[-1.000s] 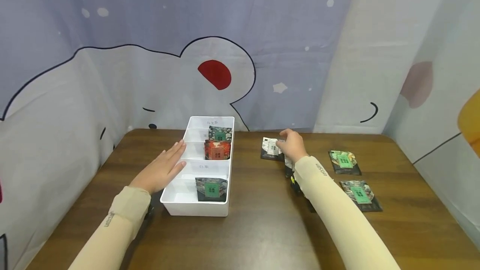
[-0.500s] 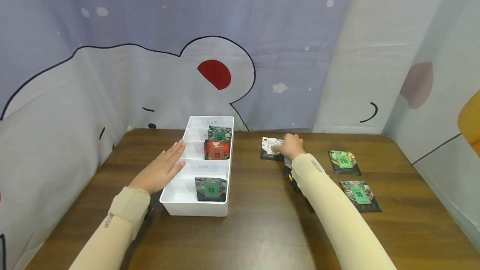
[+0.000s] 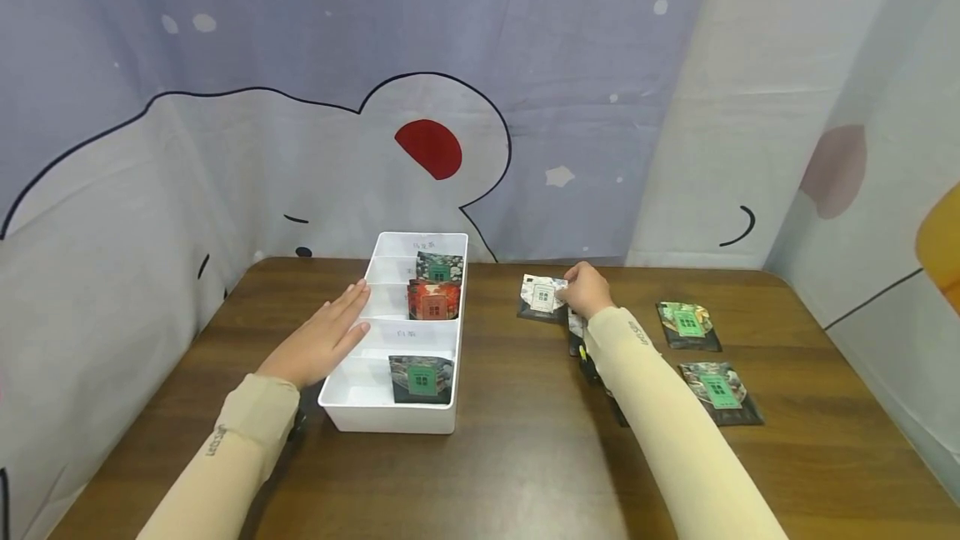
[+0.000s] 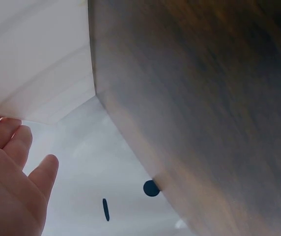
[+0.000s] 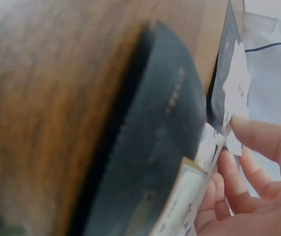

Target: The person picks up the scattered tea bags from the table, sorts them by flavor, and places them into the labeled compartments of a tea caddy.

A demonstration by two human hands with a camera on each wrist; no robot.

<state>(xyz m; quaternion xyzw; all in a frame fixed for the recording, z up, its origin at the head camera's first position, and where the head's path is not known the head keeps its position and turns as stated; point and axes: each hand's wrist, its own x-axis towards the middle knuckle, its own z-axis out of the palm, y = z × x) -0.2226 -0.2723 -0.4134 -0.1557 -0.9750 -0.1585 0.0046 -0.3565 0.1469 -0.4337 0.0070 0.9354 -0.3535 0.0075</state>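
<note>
Right hand point(image 3: 588, 292) has a white-and-black packet point(image 3: 542, 298) pinched by its right edge, thumb on the printed face and fingers behind. That packet's to the right of the box, near the back of the table; can't tell if its bottom edge touches the wood. Another black-and-white packet point(image 3: 576, 332) sits just under that hand, partly blocked by the sleeve.

Left hand point(image 3: 315, 348) is pretty much flat, fingers straight and thumb out a bit, along the left side of the white divided box point(image 3: 390, 419).

Inside the box: a green-label packet point(image 3: 422, 379) at the near end, red packets point(image 3: 433, 302) further back, then a dark floral one point(image 3: 440, 267) behind those. Two more green-label packets point(image 3: 687, 325) point(image 3: 722, 392) lie over on the right of the brown wood table point(image 3: 525, 473). Cartoon-print curtain point(image 3: 600, 65) behind everything.
</note>
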